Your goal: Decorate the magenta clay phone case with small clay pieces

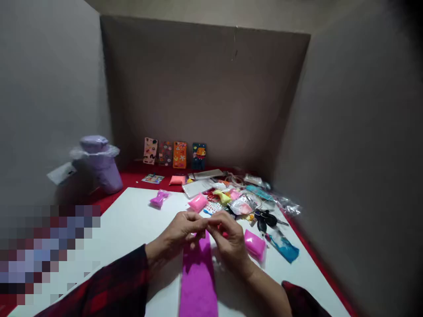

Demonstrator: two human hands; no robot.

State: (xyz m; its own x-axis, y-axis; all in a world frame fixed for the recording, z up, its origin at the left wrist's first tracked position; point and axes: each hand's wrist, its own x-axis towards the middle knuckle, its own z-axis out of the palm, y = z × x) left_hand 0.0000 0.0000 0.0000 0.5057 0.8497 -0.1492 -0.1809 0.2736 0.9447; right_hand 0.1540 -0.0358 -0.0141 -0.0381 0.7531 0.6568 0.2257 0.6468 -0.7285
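Above a long purple strip (198, 281) on the white board, my two hands meet with their fingertips together. My left hand (185, 231) is closed in a pinch, its thumb and forefinger touching the other hand's fingertips. Likewise pinched, my right hand (229, 242) has its fingers curled, and a small pinkish-red patch shows among them. Whatever lies between the fingertips is too small to make out. The strip's far end is partly covered by the hands. Just right of my right hand lies a bright pink packet (255, 245).
A purple packet (160, 199) and a pink packet (198, 202) lie beyond the hands. Black-handled scissors (267, 219) and a blue packet (284, 247) are at right. Decorated phone cases (180, 155) stand at the back; a lilac container (104, 167) stands left.
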